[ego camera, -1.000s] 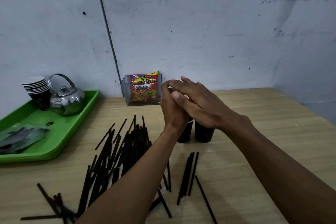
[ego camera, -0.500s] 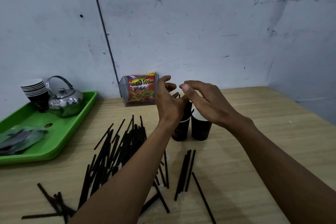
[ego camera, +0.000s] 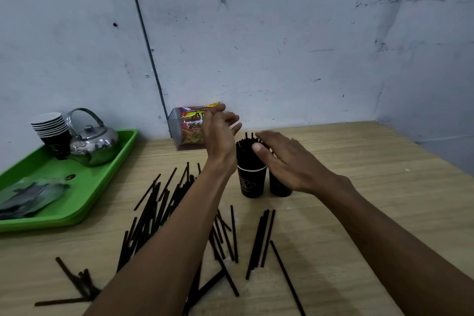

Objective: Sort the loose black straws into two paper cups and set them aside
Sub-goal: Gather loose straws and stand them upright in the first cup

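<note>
Black straws (ego camera: 247, 151) stand upright in left cup (ego camera: 252, 181); both hands' fingers (ego camera: 259, 147) released.

Hands parted.
Left hand (ego camera: 220, 136) and right hand (ego camera: 287, 161), clasped together a second ago, now separated with fingers straightened; straws (ego camera: 247, 151) in left cup (ego camera: 252, 183) exposed.

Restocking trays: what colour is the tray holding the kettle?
Bright green tray, seen in the head view.
</note>
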Demonstrator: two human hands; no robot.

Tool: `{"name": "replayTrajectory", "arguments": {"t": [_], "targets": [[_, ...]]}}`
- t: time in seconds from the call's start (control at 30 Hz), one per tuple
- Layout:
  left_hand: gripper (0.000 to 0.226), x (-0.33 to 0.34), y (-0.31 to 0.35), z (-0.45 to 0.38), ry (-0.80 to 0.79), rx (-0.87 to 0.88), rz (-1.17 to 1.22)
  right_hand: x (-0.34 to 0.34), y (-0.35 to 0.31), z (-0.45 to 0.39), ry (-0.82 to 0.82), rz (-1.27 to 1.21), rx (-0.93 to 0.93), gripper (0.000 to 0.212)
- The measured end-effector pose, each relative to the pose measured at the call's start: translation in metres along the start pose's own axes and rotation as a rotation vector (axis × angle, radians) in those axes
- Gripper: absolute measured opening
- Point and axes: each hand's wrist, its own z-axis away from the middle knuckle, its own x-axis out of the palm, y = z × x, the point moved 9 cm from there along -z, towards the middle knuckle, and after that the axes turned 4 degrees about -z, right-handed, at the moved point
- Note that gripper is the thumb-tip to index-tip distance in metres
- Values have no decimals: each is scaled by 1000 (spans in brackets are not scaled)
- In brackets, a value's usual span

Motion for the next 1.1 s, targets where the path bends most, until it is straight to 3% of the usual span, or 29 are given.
{"name": "replayTrajectory", "arguments": {"t": [0.13, 0.23, 0.37, 0.53, 0.6, 0.67, 0.8, 1.1], "targets": [[26, -15, 9, -5, 31, 61, -179, 9, -3, 2, -61, -4, 3, 54], [25, -17, 4, -8, -110, 82, -435, 9, -3, -2, -47, 83, 28, 68], [61, -8, -20, 0, -427, -14, -661, 26, -3, -2, -195, 233, 64, 79], [94, -2, -31, 17, -599, -154, -659, 25, -4, -10, -165, 198, 89, 80], [100, -4, -29, 19, -589, -177, -602, 20, -5, -20, -126, 143, 105, 78], [92, -7, -26, 18, -552, -194, -550, 15, -5, -31, -100, 108, 119, 77], [85, -13, -24, 14, -523, -212, -542, 26, -6, -39, -207, 186, 89, 74], [80, -18, -27, 12, -525, -176, -590, 24, -8, -31, -207, 230, 87, 84]]}}
